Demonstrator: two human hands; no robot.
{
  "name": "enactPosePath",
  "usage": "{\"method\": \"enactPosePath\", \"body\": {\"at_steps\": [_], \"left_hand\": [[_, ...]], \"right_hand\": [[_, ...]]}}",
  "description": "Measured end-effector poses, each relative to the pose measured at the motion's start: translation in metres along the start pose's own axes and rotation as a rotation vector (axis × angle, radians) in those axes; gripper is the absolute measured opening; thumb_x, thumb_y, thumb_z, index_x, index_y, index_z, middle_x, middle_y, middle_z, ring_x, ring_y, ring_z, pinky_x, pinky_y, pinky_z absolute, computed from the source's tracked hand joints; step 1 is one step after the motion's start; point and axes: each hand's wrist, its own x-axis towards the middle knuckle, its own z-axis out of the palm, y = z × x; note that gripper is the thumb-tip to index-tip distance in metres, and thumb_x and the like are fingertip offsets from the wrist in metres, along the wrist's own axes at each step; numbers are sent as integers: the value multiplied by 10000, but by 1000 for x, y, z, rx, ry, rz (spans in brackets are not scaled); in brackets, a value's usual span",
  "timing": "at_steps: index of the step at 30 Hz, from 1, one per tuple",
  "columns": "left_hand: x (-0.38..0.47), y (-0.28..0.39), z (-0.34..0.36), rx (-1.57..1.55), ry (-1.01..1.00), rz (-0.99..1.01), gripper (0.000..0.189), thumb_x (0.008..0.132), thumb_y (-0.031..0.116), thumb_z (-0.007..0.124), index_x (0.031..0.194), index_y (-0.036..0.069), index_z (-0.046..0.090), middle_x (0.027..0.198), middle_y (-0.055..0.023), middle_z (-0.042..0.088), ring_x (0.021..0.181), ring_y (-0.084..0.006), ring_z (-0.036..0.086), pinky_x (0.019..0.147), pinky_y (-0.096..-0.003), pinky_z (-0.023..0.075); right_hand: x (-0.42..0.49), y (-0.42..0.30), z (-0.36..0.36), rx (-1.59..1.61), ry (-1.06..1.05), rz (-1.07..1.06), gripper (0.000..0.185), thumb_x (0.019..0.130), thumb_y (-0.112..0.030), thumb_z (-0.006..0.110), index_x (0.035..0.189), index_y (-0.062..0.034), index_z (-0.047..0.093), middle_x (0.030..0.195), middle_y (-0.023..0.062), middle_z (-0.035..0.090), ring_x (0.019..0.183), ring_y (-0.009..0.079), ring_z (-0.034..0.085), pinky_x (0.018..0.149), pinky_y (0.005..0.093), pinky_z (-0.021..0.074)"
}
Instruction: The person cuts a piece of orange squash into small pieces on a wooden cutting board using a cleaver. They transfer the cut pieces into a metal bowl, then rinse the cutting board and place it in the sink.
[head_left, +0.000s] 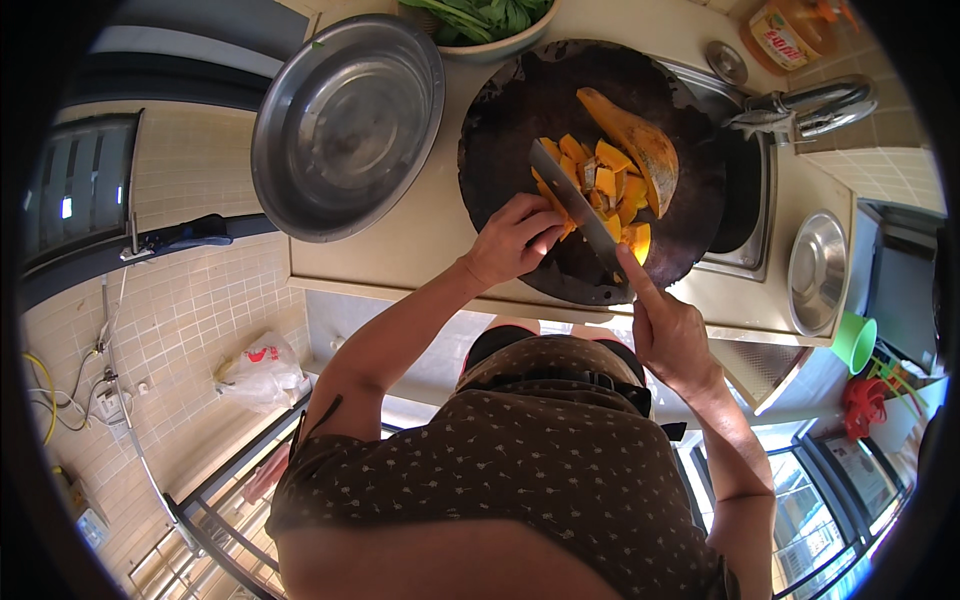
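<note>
My right hand (667, 330) grips a kitchen knife with a broad blade (577, 199), its index finger stretched along the blade. The blade slants over cut pumpkin on a dark round chopping board (495, 142). With curled fingers, my left hand (517, 236) holds a pumpkin slice (553, 201) on the near left side of the blade. Several pumpkin chunks (609, 180) lie heaped on the blade's other side. Behind them rests a large unpeeled pumpkin wedge (637, 146). My right palm and fingers hide the handle.
Left of the board stands a wide metal basin (349, 127). A bowl (499, 49) of leafy greens sits behind. On the right are the sink (761, 225), its faucet (810, 109), a metal bowl (819, 274) and an orange-capped bottle (784, 37). The counter's front edge (375, 291) is close to me.
</note>
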Motion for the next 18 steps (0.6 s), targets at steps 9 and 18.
{"method": "enactPosePath", "body": {"at_steps": [9, 18], "left_hand": [[0, -2, 1, 8, 25, 33, 207, 797, -26, 721, 988, 48, 684, 979, -93, 626, 849, -260, 621, 708, -334, 534], [-2, 0, 1, 13, 41, -1, 162, 784, 9, 733, 934, 63, 703, 929, -63, 636, 859, -254, 628, 719, -343, 555]], "right_hand": [[12, -2, 3, 46, -52, 37, 771, 855, 49, 503, 1549, -202, 282, 678, 176, 615, 569, 365, 629, 565, 469, 509], [29, -9, 6, 84, -112, 91, 809, 845, 51, 518, 1562, -204, 243, 635, 163, 609, 581, 366, 632, 582, 473, 516]]}}
